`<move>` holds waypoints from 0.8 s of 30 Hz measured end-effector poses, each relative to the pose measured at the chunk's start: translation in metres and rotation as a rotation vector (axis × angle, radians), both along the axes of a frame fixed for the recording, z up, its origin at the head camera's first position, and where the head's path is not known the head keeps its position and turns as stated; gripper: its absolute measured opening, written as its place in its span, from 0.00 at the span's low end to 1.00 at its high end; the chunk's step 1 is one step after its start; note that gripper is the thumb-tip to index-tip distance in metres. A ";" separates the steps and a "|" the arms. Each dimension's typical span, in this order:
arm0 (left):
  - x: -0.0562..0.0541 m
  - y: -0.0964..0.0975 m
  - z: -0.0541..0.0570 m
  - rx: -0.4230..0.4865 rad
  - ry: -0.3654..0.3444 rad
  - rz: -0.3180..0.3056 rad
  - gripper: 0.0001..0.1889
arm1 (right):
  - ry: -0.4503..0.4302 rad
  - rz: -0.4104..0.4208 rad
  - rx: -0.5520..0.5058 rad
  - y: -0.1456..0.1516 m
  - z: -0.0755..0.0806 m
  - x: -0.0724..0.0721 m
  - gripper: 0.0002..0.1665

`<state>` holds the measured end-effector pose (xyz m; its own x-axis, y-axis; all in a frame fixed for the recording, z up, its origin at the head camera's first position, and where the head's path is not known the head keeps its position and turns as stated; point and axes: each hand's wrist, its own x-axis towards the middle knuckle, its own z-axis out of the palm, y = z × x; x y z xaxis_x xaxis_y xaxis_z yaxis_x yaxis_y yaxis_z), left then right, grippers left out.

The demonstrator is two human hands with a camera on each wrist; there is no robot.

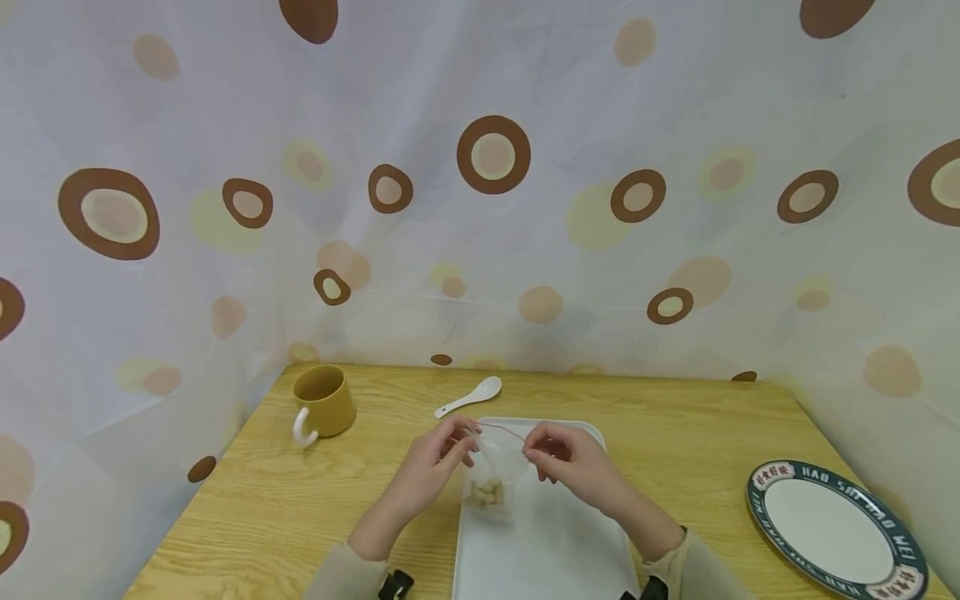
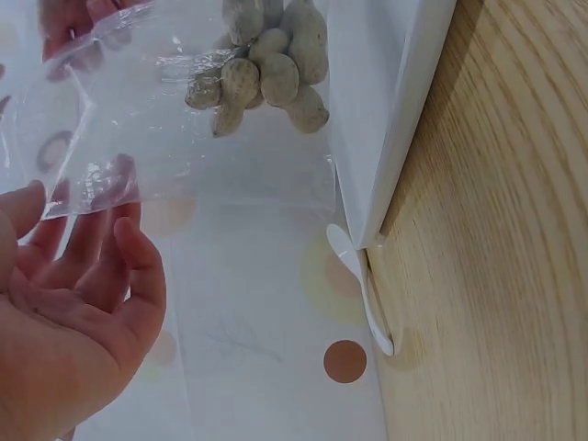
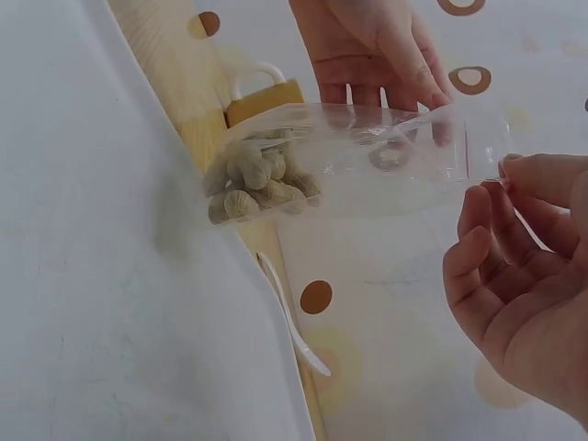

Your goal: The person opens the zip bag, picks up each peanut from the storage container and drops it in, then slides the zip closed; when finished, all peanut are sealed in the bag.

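Observation:
A clear plastic zip bag (image 2: 138, 152) hangs above the white tray (image 1: 547, 550), with several unshelled peanuts (image 3: 262, 179) gathered at its bottom. My left hand (image 1: 435, 458) pinches one top corner between thumb and fingers. At the opposite top corner, my right hand (image 1: 570, 462) pinches the edge the same way, the other fingers loosely curled. A thin reddish zip line (image 3: 467, 152) runs across near the bag's top. In the head view the red line bows between the two hands. Whether the bag's mouth is parted I cannot tell.
Behind the tray lies a white spoon (image 1: 468, 397). A mustard-yellow mug (image 1: 330, 404) with a white handle stands at the back left of the wooden table (image 1: 300, 500). On the right is a plate (image 1: 828, 521) with a dark patterned rim. A dotted curtain (image 1: 570, 250) surrounds the table.

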<state>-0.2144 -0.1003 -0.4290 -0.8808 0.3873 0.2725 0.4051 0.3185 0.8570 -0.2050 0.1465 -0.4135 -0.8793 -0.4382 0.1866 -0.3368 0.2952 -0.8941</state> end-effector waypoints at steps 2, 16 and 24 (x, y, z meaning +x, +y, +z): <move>-0.001 0.001 0.000 0.012 -0.002 0.007 0.08 | 0.003 -0.018 0.003 0.003 0.000 -0.001 0.08; 0.001 0.010 0.003 -0.004 0.031 0.069 0.04 | -0.031 -0.226 -0.039 0.022 -0.001 -0.001 0.11; 0.003 0.018 0.005 -0.006 0.065 0.033 0.05 | 0.011 -0.306 -0.130 0.021 0.000 0.003 0.11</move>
<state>-0.2116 -0.0823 -0.4242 -0.8736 0.3597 0.3278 0.4493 0.3374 0.8272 -0.2019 0.1680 -0.4137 -0.9640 -0.1256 0.2342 -0.2603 0.2677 -0.9277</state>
